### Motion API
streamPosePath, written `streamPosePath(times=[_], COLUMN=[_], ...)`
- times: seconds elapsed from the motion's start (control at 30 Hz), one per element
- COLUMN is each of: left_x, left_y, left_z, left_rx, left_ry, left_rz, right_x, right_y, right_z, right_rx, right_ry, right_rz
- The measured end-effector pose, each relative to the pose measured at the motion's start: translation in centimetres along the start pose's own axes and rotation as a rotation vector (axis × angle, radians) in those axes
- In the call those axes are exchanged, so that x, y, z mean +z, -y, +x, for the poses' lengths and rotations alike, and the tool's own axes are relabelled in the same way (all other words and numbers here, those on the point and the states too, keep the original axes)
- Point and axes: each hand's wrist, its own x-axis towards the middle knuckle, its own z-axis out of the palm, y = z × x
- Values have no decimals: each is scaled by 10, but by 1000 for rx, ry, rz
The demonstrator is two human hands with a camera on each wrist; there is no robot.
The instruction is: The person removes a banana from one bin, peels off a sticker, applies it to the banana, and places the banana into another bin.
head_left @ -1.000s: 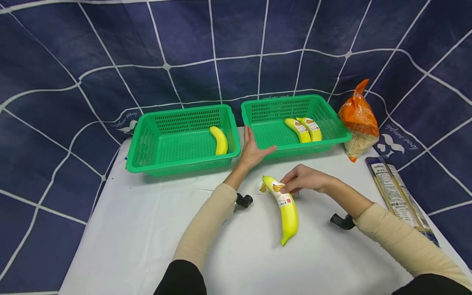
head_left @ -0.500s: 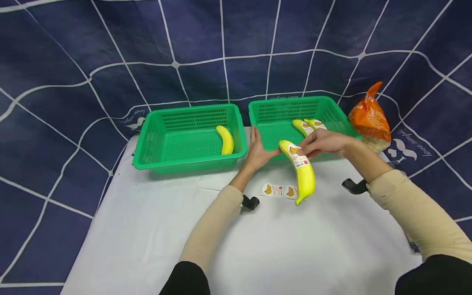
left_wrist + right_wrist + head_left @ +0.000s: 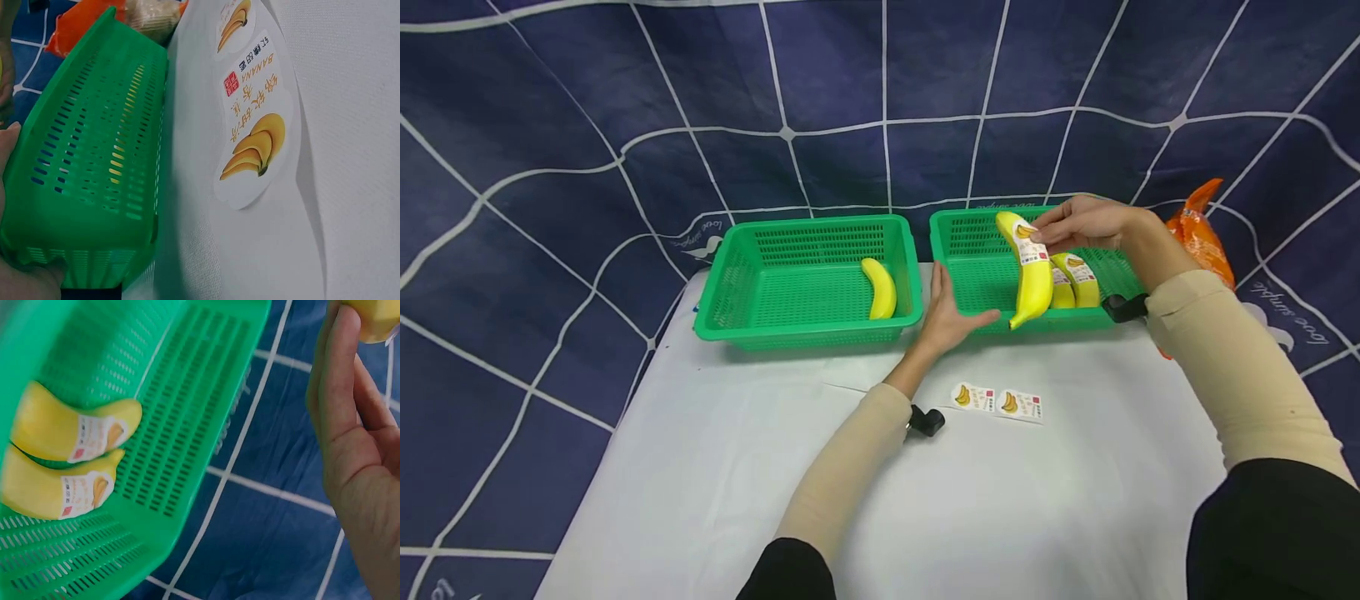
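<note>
The right hand (image 3: 1086, 223) was raised over the right green basket (image 3: 970, 275), pinching a labelled banana (image 3: 1030, 271) by its upper end. The left hand (image 3: 951, 312), fingers straight, pressed against that basket's front-left corner.

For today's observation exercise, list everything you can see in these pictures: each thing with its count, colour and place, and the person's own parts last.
Baskets: two, green; left basket and right basket side by side at the table's far edge.
Bananas: four, yellow; one unlabelled banana in the left basket, two labelled bananas in the right basket, one held banana above it.
Stickers: two, white with banana print, on the table.
Bag: one, orange, right of the baskets.
Table: white.
Backdrop: navy, white lines.
Left hand: against the right basket's near corner.
Right hand: holds the banana.
</note>
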Motion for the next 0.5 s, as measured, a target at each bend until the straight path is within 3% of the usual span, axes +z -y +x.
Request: streamPosePath(times=[0.3,0.5], left_x=[1,-1], left_y=[2,1], left_z=[0,-1], left_rx=[3,-12], left_ry=[10,20], left_rz=[-2,24], right_x=[-33,-48], right_y=[-12,-24], right_z=[32,53], right_rx=[72,69], right_ry=[-85,-68], right_rz=[97,14])
